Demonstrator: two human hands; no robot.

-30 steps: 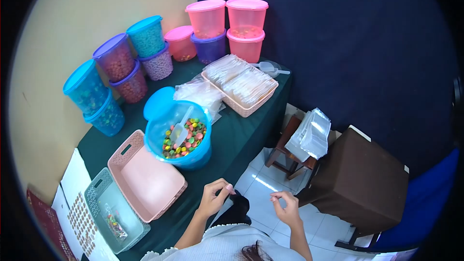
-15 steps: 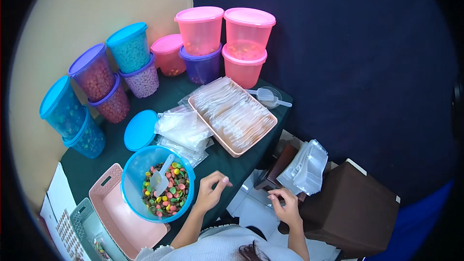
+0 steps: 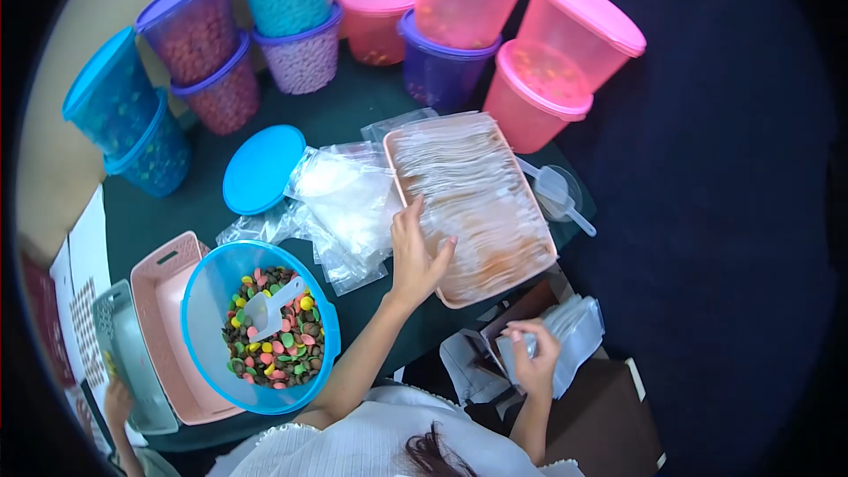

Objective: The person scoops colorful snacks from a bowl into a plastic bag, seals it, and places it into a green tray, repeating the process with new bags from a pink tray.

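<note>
My left hand reaches over the near left edge of a pink tray packed with clear flat packets; its fingers are apart. My right hand is raised at the lower right, thumb and fingers drawn together, over a stack of clear plastic bags; whether something thin is between the fingertips cannot be made out. Left of my left hand, a blue tub holds coloured candies and a clear scoop. Loose clear bags lie beside the tray.
Lidded tubs stand along the back, among them pink, purple and blue. A blue lid, scoops, a pink basket and a green basket lie around. Another person's hand is at lower left.
My left hand has moved up to the tray's edge. My right hand is now over the bag stack. The view has shifted, and another person's hand shows at the lower left.
</note>
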